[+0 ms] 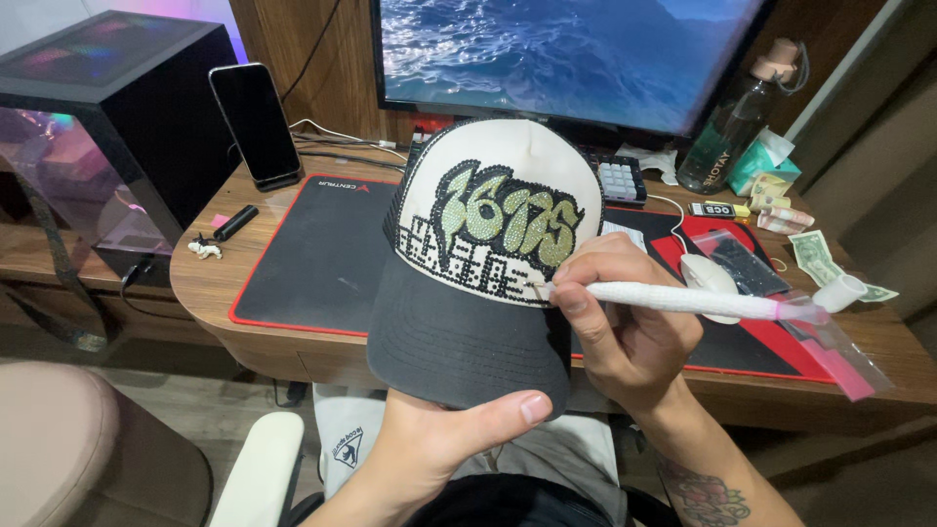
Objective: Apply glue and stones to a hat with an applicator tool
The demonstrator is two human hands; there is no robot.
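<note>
A trucker cap [488,263] with a cream front panel, a black brim and a design of green and black rhinestones is held up in front of me. My left hand [439,444] grips the brim from below, thumb on its edge. My right hand [625,327] holds a white wrapped pen-like applicator stick [673,300] with a pink rear end. Its tip touches the lower right edge of the rhinestone design.
A wooden desk [210,283] carries a black, red-edged mat [312,259], a phone on a stand [256,122], a glass computer case [98,127], a monitor [566,54], a small keyboard [622,179], a white mouse [708,278], a bottle [727,127], small plastic bags [742,259] and banknotes [815,256].
</note>
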